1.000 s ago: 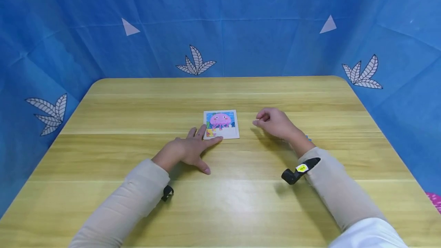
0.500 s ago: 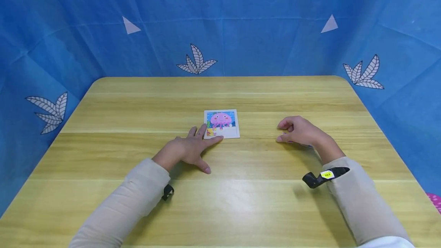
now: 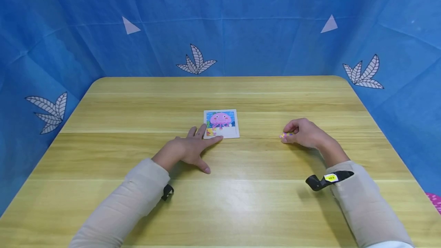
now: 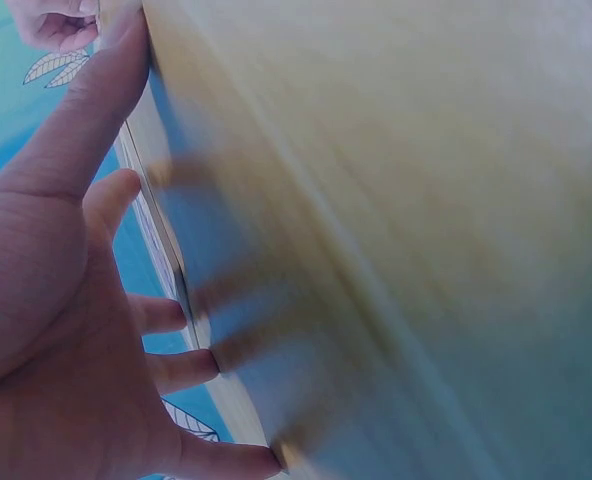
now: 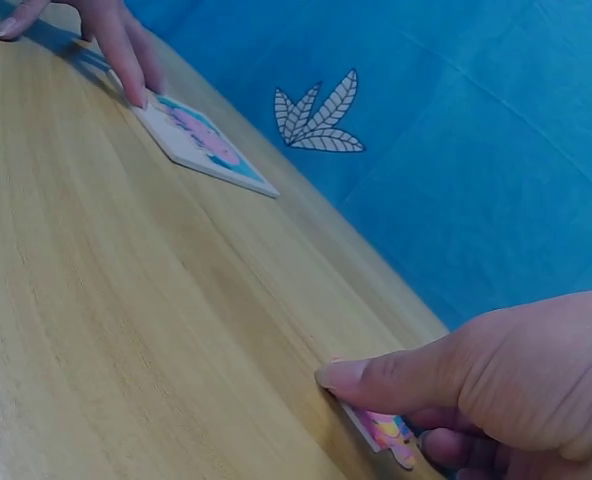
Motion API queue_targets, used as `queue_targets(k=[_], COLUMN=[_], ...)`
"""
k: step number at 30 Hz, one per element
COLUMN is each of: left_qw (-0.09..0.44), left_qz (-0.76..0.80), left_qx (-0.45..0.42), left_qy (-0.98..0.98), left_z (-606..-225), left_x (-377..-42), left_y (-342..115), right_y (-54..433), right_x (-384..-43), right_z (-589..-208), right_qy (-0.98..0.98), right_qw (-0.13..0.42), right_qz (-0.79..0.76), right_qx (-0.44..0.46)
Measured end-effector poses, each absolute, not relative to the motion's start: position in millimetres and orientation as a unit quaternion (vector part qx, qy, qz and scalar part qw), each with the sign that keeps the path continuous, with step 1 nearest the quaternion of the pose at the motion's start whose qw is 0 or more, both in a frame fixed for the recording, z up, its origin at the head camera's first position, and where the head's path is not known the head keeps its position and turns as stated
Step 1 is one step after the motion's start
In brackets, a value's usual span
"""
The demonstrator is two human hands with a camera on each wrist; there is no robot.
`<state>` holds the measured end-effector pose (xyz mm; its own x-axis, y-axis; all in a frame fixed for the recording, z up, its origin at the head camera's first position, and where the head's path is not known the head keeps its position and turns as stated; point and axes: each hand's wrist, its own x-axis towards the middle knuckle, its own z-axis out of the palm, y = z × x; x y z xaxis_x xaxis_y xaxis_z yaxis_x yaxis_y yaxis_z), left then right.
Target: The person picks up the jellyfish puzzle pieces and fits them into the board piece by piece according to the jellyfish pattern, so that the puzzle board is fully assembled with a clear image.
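Note:
In the head view, a square jigsaw puzzle board [image 3: 228, 133] with a pink jellyfish picture lies flat on the table; its lower right part is bare white. My left hand [image 3: 188, 150] spreads its fingers at the board's lower left, with the index fingertip on the front edge. Further right, my right hand [image 3: 306, 133] pinches a small colourful jigsaw piece [image 3: 283, 136] between thumb and fingers, low at the tabletop. The right wrist view shows the piece's pink and yellow face [image 5: 388, 430] below the thumb; the rest is covered by the hand.
The wooden table [image 3: 220, 202] has rounded far corners. Behind it and along both sides hangs a blue cloth [image 3: 220, 22] printed with leaves and triangles. A bit of pink [image 3: 435, 201] shows at the right edge of the view.
My right hand has moved right and slightly nearer, away from the board, and a jigsaw piece now shows at its fingertips. The left hand and the board have stayed put.

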<state>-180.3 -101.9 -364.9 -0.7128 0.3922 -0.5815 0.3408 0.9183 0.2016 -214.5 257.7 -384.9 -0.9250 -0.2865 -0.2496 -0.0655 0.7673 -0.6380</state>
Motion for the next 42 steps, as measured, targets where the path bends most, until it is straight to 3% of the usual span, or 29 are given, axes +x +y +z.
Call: queue_targets(k=[17,32,42], left_qw=[0.326,0.323,0.326], left_qz=[0.044,0.049,0.051], left_qx=[0.198,0.199,0.194], left_qy=[0.923,0.924,0.924], left_z=[-363.2,-365.3,-365.7], left_x=[-180.3,-180.4,-180.4], left_y=[-102.3,-103.1,-102.8], right_y=[252.2,230.9,211.5], right_x=[-213.4,-216.5,-221.0], right_z=[-389.7,-396.5,-396.3], right_qy=[0.923,0.922,0.903], right_qw=[0.131,0.065,0.089], right_qz=[-0.346,-0.367,-0.414], right_qx=[-0.107,-0.106,-0.078])
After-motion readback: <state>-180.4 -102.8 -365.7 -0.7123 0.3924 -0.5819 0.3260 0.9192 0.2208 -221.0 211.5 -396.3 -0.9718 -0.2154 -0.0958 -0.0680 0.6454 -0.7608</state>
